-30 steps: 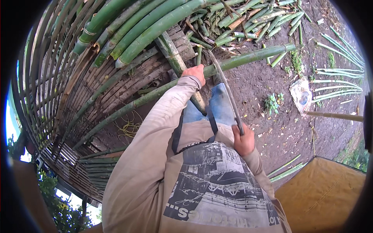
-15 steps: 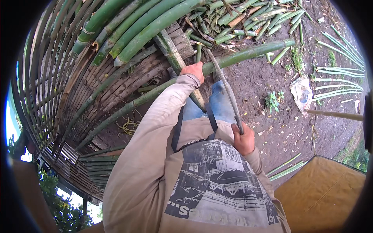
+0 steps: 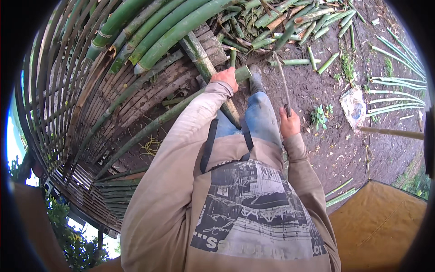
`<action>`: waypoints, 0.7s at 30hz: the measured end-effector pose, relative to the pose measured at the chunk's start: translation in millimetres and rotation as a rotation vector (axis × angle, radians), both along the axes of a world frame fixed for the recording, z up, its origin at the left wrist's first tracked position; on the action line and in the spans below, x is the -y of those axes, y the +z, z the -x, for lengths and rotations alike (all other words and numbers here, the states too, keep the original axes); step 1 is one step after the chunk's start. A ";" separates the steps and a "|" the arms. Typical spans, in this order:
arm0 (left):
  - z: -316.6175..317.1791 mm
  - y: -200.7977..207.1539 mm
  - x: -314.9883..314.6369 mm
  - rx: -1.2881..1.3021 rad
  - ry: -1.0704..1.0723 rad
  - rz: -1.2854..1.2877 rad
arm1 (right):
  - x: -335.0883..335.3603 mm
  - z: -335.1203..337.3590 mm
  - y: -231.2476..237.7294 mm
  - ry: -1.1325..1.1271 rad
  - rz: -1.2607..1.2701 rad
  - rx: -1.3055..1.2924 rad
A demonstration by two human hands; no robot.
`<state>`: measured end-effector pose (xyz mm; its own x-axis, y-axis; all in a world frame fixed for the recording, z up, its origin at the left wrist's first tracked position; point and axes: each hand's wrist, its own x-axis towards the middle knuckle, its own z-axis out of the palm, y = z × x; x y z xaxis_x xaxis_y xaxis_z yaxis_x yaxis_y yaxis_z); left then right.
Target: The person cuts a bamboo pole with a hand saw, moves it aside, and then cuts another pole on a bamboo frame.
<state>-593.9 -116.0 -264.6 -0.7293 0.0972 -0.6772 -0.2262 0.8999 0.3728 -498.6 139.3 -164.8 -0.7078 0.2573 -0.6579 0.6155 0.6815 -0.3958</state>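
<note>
My left hand (image 3: 225,79) is wrapped around a long green bamboo pole (image 3: 167,117), close to its freshly cut end (image 3: 244,73). Beneath that hand the pole crosses a slanting bamboo support (image 3: 199,55), whose pale lower tip lies against my lap. In my right hand (image 3: 290,123) is the dark handle of a machete (image 3: 282,77); its long narrow blade points away from me, apart from the pole. A short cut bamboo length (image 3: 286,36) shows tilted in front of the pile; I cannot tell whether it rests there.
Thick green bamboo poles (image 3: 181,34) lie at upper left beside a slatted bamboo structure (image 3: 59,104). Cut offcuts (image 3: 267,20) are heaped at the far side. Split strips (image 3: 398,86), a clear plastic bag (image 3: 352,109) and an orange-brown tarp (image 3: 380,226) are at right.
The pole's far section has come off, leaving a cut end beside my left hand; a short length is now at the pile. The machete and my right hand moved up and right.
</note>
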 end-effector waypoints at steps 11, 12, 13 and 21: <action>-117.6 48.0 105.2 -0.427 0.440 0.146 | -35.7 24.7 17.6 0.115 -0.045 -0.137; -136.0 47.0 117.1 -0.400 0.611 0.203 | -38.6 34.1 13.2 0.150 -0.046 -0.104; -153.4 35.6 128.0 -0.349 0.858 0.271 | -34.6 43.7 10.5 0.235 -0.073 -0.189; -205.5 -41.9 214.9 -0.356 2.430 -0.708 | 8.8 130.1 -116.0 -0.049 0.477 0.256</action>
<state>-388.4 -330.9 -306.5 0.0817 -0.5732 -0.8153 -0.0438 -0.8193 0.5717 -628.8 130.5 -280.8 -0.5043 -0.0836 -0.8595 0.7592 0.4313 -0.4874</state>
